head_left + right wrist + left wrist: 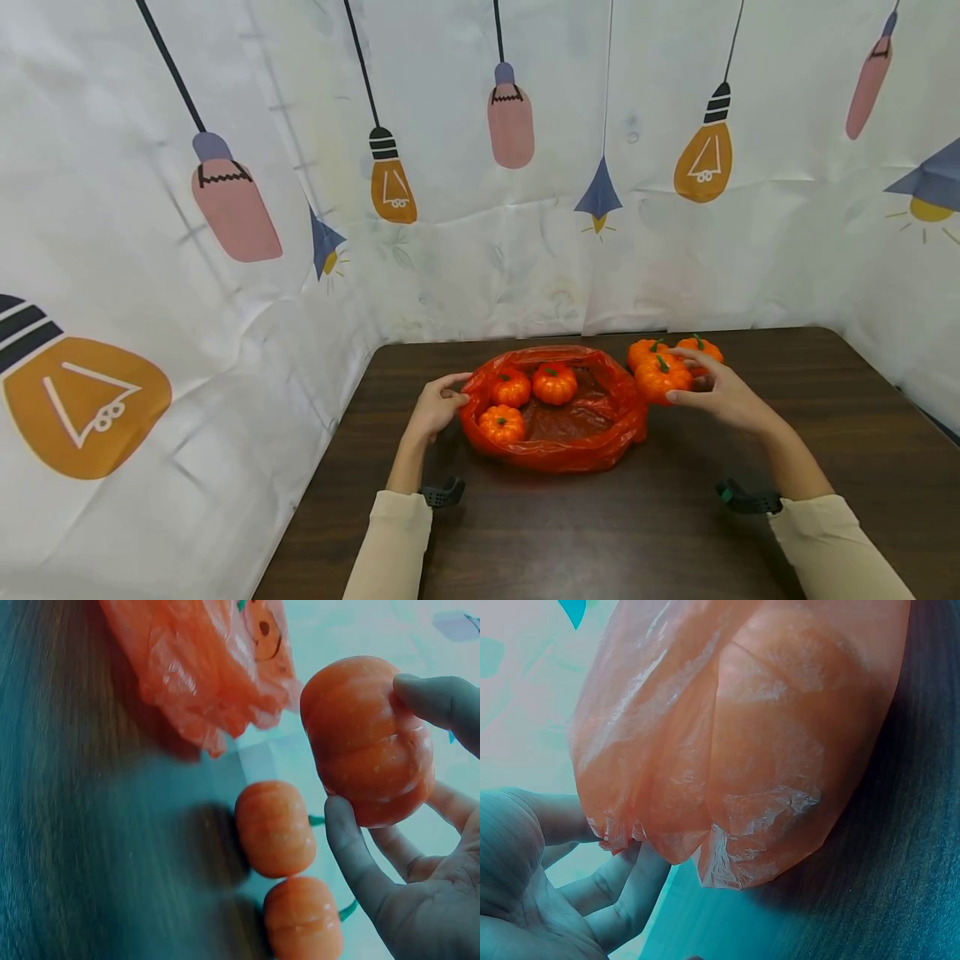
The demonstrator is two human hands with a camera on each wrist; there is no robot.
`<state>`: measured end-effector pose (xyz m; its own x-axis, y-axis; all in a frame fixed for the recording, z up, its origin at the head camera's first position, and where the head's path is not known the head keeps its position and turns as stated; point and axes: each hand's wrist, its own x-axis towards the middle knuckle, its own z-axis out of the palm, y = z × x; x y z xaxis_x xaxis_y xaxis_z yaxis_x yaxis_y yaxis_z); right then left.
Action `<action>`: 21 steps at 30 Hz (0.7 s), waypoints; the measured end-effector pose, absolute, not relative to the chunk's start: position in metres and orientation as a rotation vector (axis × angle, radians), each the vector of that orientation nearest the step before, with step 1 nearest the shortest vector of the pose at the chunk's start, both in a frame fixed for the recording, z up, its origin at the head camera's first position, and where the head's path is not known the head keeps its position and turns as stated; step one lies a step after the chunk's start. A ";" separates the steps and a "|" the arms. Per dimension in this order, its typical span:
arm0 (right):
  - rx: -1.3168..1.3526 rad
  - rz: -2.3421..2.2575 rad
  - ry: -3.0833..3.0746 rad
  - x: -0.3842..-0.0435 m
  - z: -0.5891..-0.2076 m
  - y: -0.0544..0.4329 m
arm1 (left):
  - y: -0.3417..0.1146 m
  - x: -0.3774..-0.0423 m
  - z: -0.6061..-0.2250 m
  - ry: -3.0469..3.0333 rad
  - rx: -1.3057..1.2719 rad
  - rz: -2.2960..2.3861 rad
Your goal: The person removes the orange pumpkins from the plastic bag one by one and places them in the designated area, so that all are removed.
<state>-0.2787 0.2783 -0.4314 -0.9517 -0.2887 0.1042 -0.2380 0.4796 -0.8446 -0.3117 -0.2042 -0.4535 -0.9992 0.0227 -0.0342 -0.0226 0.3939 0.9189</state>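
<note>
An open red plastic bag [555,457] stands on the table with three small orange pumpkins [502,425] inside. At its left side, my left hand [437,408] pinches the rim between thumb and fingers; the left wrist view shows the gathered plastic [667,780] there. My right hand [726,400] grips another small pumpkin [663,380] by thumb and fingertips, just right of the bag. In the right wrist view this pumpkin [367,742] is lifted off the table, its ribbed side showing. Two more pumpkins, one at the back [643,350] and one farther right [703,345], sit behind it.
The dark wooden table [570,533] ends at a white curtain [465,275] printed with hanging lamps, at the back and along the left. Dark bands [444,492] are on both wrists.
</note>
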 end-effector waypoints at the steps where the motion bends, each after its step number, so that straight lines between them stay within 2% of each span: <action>1: -0.460 -1.506 2.651 -0.279 -0.433 0.280 | -0.204 -0.312 -0.454 2.590 0.001 1.704; 21: -0.370 -1.494 2.605 -0.285 -0.455 0.298 | -0.203 -0.312 -0.454 2.589 0.007 1.714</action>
<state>-0.2845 0.2977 -0.4546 -0.9636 -0.2666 0.0208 -0.1526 0.4842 -0.8616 -0.3115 -0.2034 -0.4545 -0.9993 0.0236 -0.0279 -0.0164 0.3908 0.9203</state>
